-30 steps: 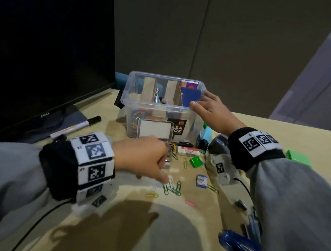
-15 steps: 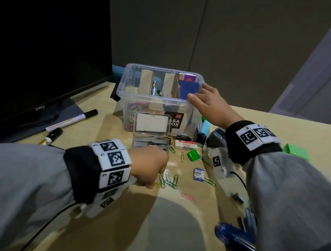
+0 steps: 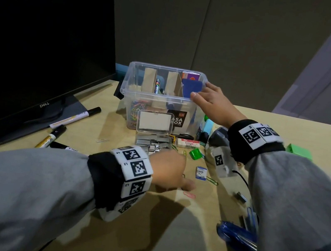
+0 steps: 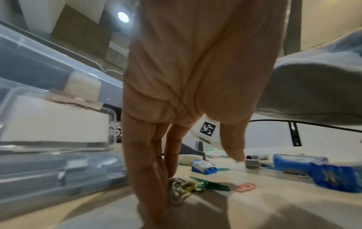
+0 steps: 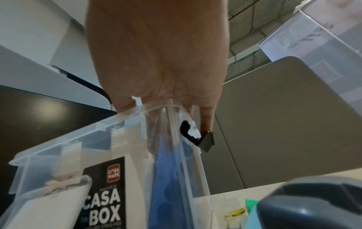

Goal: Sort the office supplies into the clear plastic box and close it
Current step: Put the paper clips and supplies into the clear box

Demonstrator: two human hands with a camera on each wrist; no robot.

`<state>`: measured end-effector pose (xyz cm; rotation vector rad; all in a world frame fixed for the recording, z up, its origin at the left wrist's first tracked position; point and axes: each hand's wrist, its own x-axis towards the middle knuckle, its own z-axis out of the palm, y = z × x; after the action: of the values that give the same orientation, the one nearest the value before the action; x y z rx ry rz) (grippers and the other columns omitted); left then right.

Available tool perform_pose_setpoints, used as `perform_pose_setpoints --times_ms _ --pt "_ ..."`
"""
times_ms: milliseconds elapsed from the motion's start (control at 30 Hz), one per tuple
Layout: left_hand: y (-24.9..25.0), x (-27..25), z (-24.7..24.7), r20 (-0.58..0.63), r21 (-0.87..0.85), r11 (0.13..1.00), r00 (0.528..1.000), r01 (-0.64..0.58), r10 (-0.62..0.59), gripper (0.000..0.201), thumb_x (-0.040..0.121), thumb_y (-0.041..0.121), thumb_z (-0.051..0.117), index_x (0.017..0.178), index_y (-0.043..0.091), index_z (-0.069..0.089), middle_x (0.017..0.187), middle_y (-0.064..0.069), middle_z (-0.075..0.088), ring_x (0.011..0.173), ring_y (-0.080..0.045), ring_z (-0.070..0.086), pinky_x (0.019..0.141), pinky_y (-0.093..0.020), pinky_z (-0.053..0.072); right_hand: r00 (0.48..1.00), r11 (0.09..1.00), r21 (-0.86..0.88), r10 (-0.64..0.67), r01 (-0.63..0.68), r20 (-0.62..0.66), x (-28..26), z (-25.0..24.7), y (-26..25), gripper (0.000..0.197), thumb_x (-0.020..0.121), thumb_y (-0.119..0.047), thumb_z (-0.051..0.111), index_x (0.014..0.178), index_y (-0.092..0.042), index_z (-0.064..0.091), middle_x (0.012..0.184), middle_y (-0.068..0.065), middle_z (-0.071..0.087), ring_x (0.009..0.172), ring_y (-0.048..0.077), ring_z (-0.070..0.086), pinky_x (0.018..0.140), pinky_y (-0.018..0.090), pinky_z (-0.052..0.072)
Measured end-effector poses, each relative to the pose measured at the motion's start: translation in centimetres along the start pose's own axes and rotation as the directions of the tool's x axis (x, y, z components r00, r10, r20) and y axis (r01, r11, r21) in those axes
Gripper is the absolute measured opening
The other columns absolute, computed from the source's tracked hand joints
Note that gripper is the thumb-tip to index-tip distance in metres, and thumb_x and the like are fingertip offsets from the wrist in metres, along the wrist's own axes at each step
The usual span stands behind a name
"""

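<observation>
While the left hand (image 4: 188, 96) rakes loose coloured wire paperclips (image 4: 186, 188) at lower centre, fingers straight, seemingly gripping none, some may scatter; the right hand (image 3: 213, 104), fingers relaxed, rests on the clear plastic box (image 3: 156, 98) rim.

The left hand (image 3: 168, 173) hangs low over the surface, palm down, its fingers (image 4: 149, 178) stretched straight down with the tips at the surface and the thumb held apart. The right hand (image 3: 212, 104) reaches forward, higher, fingers extended and spread. Both forearms wear grey sleeves with marker bands at the wrists.
</observation>
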<state>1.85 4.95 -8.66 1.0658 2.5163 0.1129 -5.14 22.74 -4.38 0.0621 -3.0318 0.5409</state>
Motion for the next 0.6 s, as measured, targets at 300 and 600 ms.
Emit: perform_pose_setpoints --times_ms 300,600 --pt "2.1 0.4 0.6 0.067 0.126 0.983 0.989 -0.137 0.129 0.057 0.089 0.045 0.064 0.131 0.011 0.045 0.131 -0.012 0.045 0.119 -0.029 0.044 0.095 -0.043 0.046 1.0 1.0 0.016 -0.003 0.003 -0.001 -0.1 0.0 0.0 0.049 0.104 -0.044 0.026 0.127 -0.019 0.062 0.151 0.004 0.04 0.149 0.022 0.005 0.116 0.043 0.014" --pt "0.3 0.7 -0.3 0.071 -0.014 0.964 0.962 -0.264 0.265 0.016 0.085 0.012 0.07 0.098 0.016 0.062 0.096 0.003 0.056 0.089 -0.016 0.052 0.076 -0.029 0.045 1.0 1.0 0.024 -0.004 0.005 -0.012 -0.1 0.1 0.0 0.05 0.104 -0.044 0.027 0.125 -0.018 0.063 0.151 0.004 0.04 0.149 0.022 0.006 0.116 0.043 0.014"
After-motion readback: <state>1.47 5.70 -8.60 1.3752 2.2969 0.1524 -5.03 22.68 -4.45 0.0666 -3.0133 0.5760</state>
